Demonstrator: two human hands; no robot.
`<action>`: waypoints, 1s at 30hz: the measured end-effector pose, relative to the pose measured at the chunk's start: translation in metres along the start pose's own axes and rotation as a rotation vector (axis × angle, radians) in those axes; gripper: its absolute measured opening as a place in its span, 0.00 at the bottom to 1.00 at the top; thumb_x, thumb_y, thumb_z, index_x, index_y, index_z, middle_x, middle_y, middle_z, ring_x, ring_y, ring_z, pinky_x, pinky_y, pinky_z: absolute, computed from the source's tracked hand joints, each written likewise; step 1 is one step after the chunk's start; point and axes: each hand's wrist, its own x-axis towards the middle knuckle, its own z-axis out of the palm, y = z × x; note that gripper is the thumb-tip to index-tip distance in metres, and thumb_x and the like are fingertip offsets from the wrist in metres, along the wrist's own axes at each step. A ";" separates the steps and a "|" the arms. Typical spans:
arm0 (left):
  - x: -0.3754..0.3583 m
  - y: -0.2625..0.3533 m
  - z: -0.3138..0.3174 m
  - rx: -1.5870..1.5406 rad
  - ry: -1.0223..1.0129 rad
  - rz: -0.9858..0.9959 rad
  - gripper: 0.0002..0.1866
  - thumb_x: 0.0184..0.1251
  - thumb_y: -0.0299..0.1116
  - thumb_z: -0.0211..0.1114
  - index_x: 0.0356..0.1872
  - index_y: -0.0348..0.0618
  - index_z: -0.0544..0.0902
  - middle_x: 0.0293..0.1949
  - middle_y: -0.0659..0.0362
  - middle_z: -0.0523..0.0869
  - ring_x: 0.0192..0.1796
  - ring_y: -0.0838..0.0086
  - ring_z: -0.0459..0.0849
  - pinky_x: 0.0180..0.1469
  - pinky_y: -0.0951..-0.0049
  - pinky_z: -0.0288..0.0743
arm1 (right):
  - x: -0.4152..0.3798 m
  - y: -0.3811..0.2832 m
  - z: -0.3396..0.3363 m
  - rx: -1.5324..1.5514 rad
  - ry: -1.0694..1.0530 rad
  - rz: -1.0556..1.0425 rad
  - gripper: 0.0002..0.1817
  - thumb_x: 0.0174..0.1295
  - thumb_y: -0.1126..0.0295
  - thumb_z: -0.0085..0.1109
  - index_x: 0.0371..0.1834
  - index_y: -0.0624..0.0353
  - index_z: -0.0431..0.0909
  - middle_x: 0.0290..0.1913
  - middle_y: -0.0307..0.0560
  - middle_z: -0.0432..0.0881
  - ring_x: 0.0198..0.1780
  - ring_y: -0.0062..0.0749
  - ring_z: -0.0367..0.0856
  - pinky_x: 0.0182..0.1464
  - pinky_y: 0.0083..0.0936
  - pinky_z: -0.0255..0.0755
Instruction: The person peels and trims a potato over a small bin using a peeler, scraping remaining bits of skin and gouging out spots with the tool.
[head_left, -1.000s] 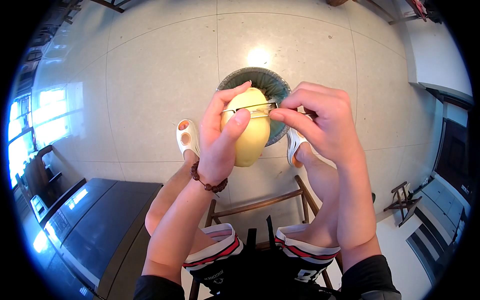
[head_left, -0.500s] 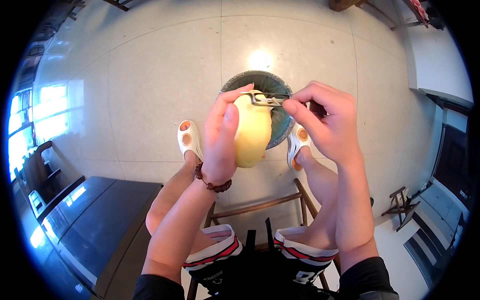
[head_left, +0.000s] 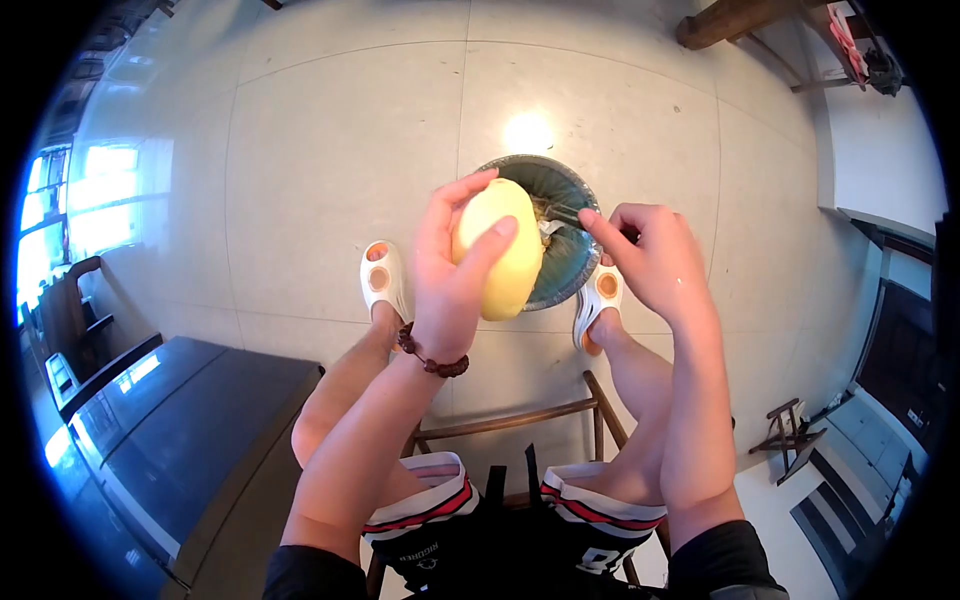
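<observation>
My left hand (head_left: 450,255) is wrapped round a peeled, smooth yellow potato-like vegetable (head_left: 495,265), a large oval, with the thumb lying across its near face. Closed on a metal peeler (head_left: 565,214), my right hand (head_left: 645,250) is to the right of the vegetable. The peeler's head points left and is apart from the yellow surface; its handle is mostly hidden in my fingers. Beneath both hands stands a round bin (head_left: 592,190) lined with a dark bag. Some pale scraps show inside, partly hidden by the vegetable and peeler.
My feet, in white clogs (head_left: 381,275), flank the bin on the tiled floor (head_left: 340,130). A wooden stool rail (head_left: 510,418) runs below my hands. At the lower left stands a dark glossy table (head_left: 200,430); wooden furniture legs (head_left: 735,22) show at the upper right.
The peeler has come off the vegetable's upper end and moved right and slightly down, over the bin. My left thumb now lies further across the vegetable. The view has shifted slightly.
</observation>
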 end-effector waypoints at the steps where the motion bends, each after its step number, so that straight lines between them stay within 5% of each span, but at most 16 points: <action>1: -0.002 0.003 0.002 0.093 -0.001 0.024 0.29 0.76 0.35 0.63 0.75 0.42 0.69 0.60 0.51 0.82 0.46 0.64 0.90 0.39 0.62 0.93 | 0.001 -0.003 -0.001 -0.002 0.000 -0.003 0.28 0.70 0.44 0.68 0.26 0.61 0.87 0.21 0.50 0.84 0.24 0.46 0.83 0.32 0.38 0.75; 5: -0.004 0.007 0.001 0.030 -0.033 0.001 0.33 0.69 0.28 0.69 0.75 0.42 0.70 0.59 0.54 0.82 0.49 0.68 0.89 0.41 0.65 0.93 | 0.002 -0.004 0.001 -0.053 0.011 0.013 0.29 0.70 0.43 0.68 0.27 0.60 0.88 0.22 0.52 0.85 0.26 0.49 0.86 0.34 0.40 0.78; 7: -0.005 0.007 0.001 0.000 -0.065 0.072 0.34 0.63 0.24 0.75 0.72 0.40 0.74 0.61 0.55 0.82 0.60 0.73 0.84 0.64 0.68 0.80 | 0.002 0.002 0.003 -0.135 -0.004 0.000 0.29 0.70 0.42 0.68 0.27 0.60 0.88 0.22 0.52 0.86 0.27 0.49 0.87 0.35 0.41 0.79; 9: -0.005 0.008 0.001 0.040 -0.089 0.103 0.35 0.63 0.26 0.76 0.72 0.40 0.73 0.61 0.56 0.81 0.61 0.73 0.83 0.65 0.68 0.80 | 0.002 0.006 0.001 -0.264 -0.139 -0.053 0.31 0.70 0.44 0.70 0.27 0.66 0.86 0.20 0.50 0.82 0.22 0.37 0.78 0.30 0.35 0.73; 13: -0.004 0.010 0.000 -0.012 -0.109 0.078 0.37 0.63 0.29 0.75 0.74 0.40 0.73 0.63 0.55 0.80 0.64 0.72 0.81 0.67 0.67 0.78 | 0.002 -0.003 -0.003 -0.172 -0.071 -0.041 0.31 0.72 0.44 0.68 0.25 0.65 0.85 0.19 0.48 0.81 0.22 0.32 0.76 0.29 0.33 0.70; 16: -0.002 0.010 0.001 -0.048 -0.084 0.089 0.36 0.63 0.31 0.75 0.74 0.39 0.74 0.65 0.55 0.80 0.65 0.71 0.81 0.67 0.68 0.78 | 0.008 0.005 0.002 0.096 -0.080 -0.032 0.31 0.73 0.42 0.66 0.25 0.62 0.84 0.18 0.45 0.79 0.22 0.35 0.77 0.31 0.33 0.72; 18: -0.002 0.008 0.003 0.042 -0.082 0.154 0.37 0.61 0.30 0.76 0.74 0.39 0.75 0.65 0.55 0.80 0.65 0.70 0.81 0.67 0.67 0.78 | 0.012 0.008 0.009 0.633 -0.005 -0.199 0.31 0.77 0.41 0.61 0.29 0.60 0.83 0.20 0.33 0.72 0.24 0.21 0.65 0.29 0.26 0.63; 24: -0.005 0.005 0.007 0.384 -0.148 0.367 0.40 0.50 0.29 0.81 0.69 0.39 0.78 0.61 0.54 0.85 0.62 0.68 0.85 0.66 0.65 0.80 | -0.006 -0.012 -0.004 1.036 -0.291 -0.178 0.24 0.79 0.45 0.59 0.43 0.58 0.86 0.26 0.27 0.72 0.30 0.14 0.65 0.34 0.20 0.58; 30: -0.001 -0.001 0.006 0.475 -0.229 0.525 0.40 0.46 0.28 0.84 0.66 0.38 0.79 0.59 0.52 0.87 0.60 0.64 0.88 0.63 0.63 0.82 | -0.007 -0.008 -0.004 1.087 -0.281 -0.321 0.17 0.74 0.55 0.69 0.45 0.60 0.87 0.28 0.27 0.75 0.32 0.12 0.67 0.36 0.17 0.59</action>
